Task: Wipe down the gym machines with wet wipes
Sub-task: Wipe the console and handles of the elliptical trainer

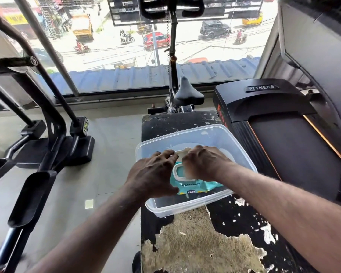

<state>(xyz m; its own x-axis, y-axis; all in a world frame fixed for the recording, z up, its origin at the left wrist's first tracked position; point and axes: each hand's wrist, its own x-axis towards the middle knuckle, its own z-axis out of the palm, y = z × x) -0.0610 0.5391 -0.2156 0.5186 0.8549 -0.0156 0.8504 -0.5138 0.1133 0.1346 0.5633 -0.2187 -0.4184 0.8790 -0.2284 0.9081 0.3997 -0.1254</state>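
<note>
Beside treadmill (pixel 283 146), on worn bench (pixel 195 243): clear tub (pixel 185 209) holding wipes pack (pixel 197 187). Over pack, left hand (pixel 156 174) curled, fingertips gripping raised lid (pixel 182 152). Right hand (pixel 203 162) curled over opening, fingers hidden; hold or none, cannot tell.

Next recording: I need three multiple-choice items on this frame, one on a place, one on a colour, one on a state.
1. Where does the pack of wipes lie?
A. on the floor
B. in the clear tub
C. on the treadmill belt

2. What colour is the pack?
A. red
B. teal
C. black

3. How is the pack's flap?
A. raised open
B. shut flat
C. torn off

Key: 1 B, the tub's walls surround it. 2 B, teal wrapper shows below the wrists. 3 A, the white flap stands up between the left hand and right hand.
</note>
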